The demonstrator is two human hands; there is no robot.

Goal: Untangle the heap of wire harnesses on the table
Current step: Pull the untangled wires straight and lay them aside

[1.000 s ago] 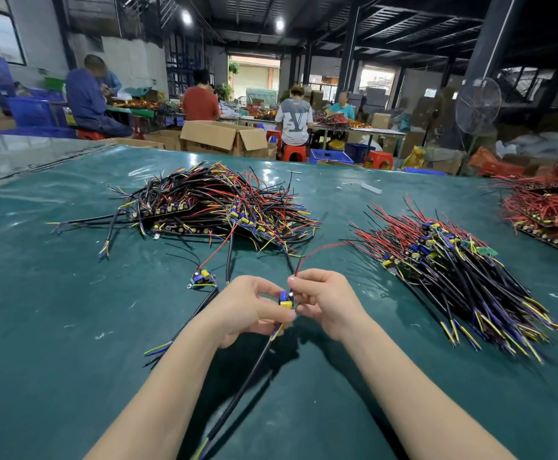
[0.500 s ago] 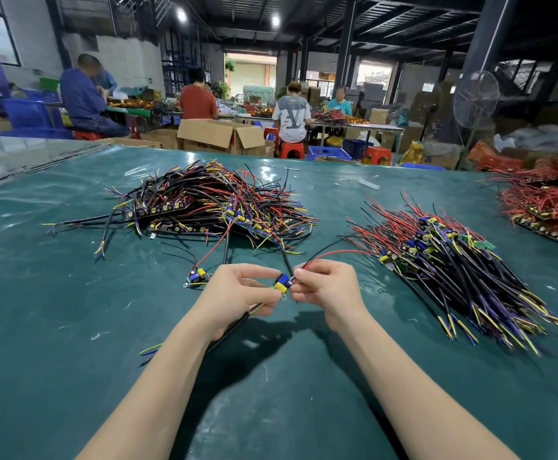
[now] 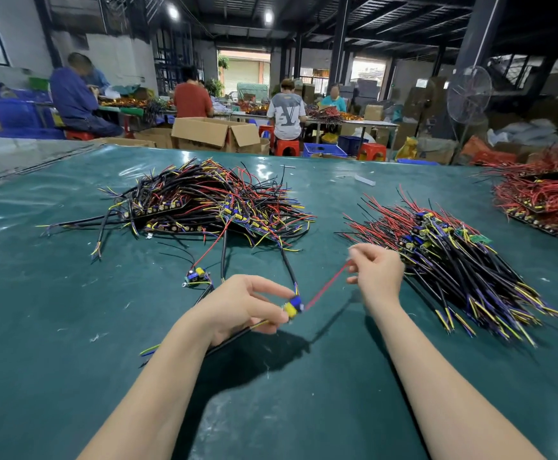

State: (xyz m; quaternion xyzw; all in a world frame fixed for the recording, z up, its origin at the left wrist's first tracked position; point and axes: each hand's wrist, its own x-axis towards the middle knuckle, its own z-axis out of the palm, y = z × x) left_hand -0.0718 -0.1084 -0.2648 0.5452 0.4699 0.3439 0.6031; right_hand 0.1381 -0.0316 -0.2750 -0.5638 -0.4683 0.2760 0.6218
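Note:
A tangled heap of black, red, yellow and blue wire harnesses lies at the middle left of the green table. My left hand pinches one harness by its small blue and yellow component board; a black cable runs from it back under my wrist. My right hand pinches the red wire of that same harness and holds it stretched taut to the right. Another loose harness board lies just left of my left hand, its red lead running into the heap.
A tidy pile of straightened harnesses lies right of my right hand. Another red-wired pile sits at the far right edge. Cardboard boxes and several seated workers are beyond the table's far edge.
My hands were together on the small board; now my right hand has slid out to the right along the red wire, pulling it straight. My left hand keeps hold of the board.

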